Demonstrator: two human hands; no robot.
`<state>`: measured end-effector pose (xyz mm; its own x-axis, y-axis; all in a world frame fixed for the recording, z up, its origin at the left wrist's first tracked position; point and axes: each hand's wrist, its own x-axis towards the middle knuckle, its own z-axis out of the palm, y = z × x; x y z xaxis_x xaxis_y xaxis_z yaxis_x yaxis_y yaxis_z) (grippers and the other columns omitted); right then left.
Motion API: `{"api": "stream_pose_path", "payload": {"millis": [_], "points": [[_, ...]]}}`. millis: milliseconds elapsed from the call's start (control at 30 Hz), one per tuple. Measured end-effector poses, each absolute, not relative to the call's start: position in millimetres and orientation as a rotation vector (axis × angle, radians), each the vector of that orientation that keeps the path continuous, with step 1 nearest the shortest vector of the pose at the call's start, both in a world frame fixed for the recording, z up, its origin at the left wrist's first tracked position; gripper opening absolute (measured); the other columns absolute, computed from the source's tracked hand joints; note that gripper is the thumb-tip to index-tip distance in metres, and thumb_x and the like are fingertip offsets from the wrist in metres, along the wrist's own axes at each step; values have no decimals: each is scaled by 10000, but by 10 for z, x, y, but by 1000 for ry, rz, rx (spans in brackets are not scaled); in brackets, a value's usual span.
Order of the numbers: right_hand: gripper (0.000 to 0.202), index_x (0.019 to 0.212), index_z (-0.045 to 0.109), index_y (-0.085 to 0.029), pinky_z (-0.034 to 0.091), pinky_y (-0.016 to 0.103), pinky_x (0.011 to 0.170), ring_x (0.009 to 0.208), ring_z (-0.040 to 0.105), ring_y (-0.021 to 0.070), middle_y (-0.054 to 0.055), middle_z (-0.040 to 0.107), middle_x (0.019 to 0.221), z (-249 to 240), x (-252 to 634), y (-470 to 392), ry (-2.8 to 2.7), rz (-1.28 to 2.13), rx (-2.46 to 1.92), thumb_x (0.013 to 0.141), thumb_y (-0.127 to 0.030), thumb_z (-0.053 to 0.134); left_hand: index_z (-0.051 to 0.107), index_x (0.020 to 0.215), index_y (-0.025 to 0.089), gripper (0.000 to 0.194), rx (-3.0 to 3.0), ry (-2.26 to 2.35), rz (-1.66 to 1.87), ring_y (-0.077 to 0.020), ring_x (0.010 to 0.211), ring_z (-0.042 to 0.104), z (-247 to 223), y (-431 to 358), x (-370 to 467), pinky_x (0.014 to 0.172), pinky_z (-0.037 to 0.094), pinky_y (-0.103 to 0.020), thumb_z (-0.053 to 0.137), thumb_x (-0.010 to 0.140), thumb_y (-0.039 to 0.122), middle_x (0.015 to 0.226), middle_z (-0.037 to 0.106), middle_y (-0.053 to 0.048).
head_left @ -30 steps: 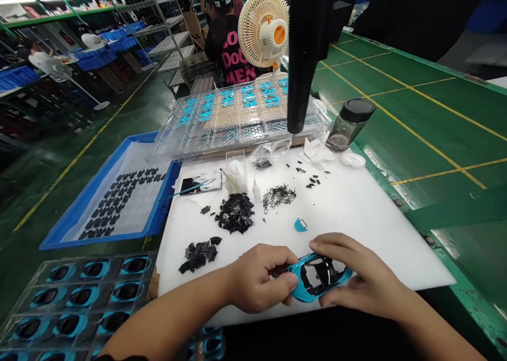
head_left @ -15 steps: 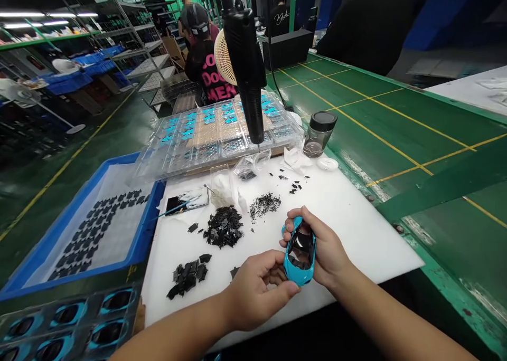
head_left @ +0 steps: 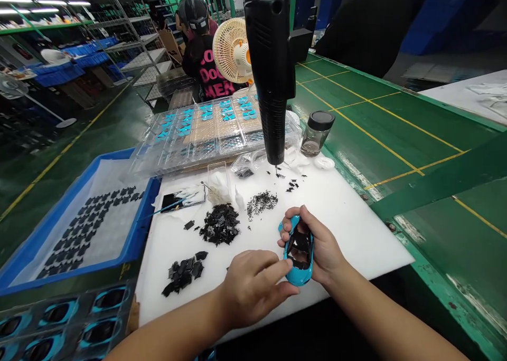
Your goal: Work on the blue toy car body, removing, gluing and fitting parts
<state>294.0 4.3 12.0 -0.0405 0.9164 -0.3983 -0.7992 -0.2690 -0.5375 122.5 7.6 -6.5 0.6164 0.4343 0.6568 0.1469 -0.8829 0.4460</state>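
Note:
My right hand (head_left: pixel 317 239) is wrapped round a blue toy car body (head_left: pixel 300 275) with a black, glossy middle. From the left, my left hand (head_left: pixel 257 284) reaches to the car's near end, its fingertips at the blue edge; whether it grips the edge is hard to see. Left of the car on the white board (head_left: pixel 348 213) lie a heap of black parts (head_left: pixel 220 225), a second pile of black pieces (head_left: pixel 184 274) and a scatter of tiny black bits (head_left: pixel 261 203). Above them hangs a black electric screwdriver (head_left: pixel 272 81), its tip over small black pieces.
A blue tray (head_left: pixel 137 245) with rows of black parts stands left. Clear trays (head_left: pixel 158 158) with blue pieces lie behind the board, near a lidded jar (head_left: pixel 318 133). Packed blue-rimmed parts (head_left: pixel 59 311) are at lower left. A fan (head_left: pixel 232 49) and a person (head_left: pixel 204 60) are beyond.
My left hand's fingers have shifted up onto the car's near left edge. The hanging screwdriver has swung right and appears nearer and larger. The view has shifted slightly.

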Motion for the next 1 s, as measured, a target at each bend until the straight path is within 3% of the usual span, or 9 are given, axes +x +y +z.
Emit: {"api": "stream_pose_path", "payload": {"millis": [333, 533, 1000], "points": [[257, 857, 668, -179, 566, 274, 594, 588, 599, 126, 3, 612, 683, 93, 2905, 15, -176, 1710, -771, 855, -432, 620, 554, 1175, 100, 384, 2664, 374, 1101, -157, 643, 586, -4, 54, 1203, 550, 464, -283, 681, 829, 207, 767, 663, -70], [260, 854, 662, -184, 560, 272, 599, 591, 589, 124, 3, 605, 693, 102, 2922, -6, -222, 1709, -717, 866, -436, 601, 597, 1046, 74, 281, 2724, 294, 1237, -132, 530, 546, 25, 58, 1227, 474, 390, -268, 699, 805, 178, 659, 638, -31], [270, 856, 664, -188, 555, 268, 612, 597, 580, 125, 2, 594, 703, 95, 2943, -59, -302, 1717, -663, 873, -447, 591, 608, 1010, 79, 323, 2921, 265, 1257, -121, 494, 505, 65, 63, 1226, 448, 339, -280, 735, 780, 267, 623, 596, 0]]}}
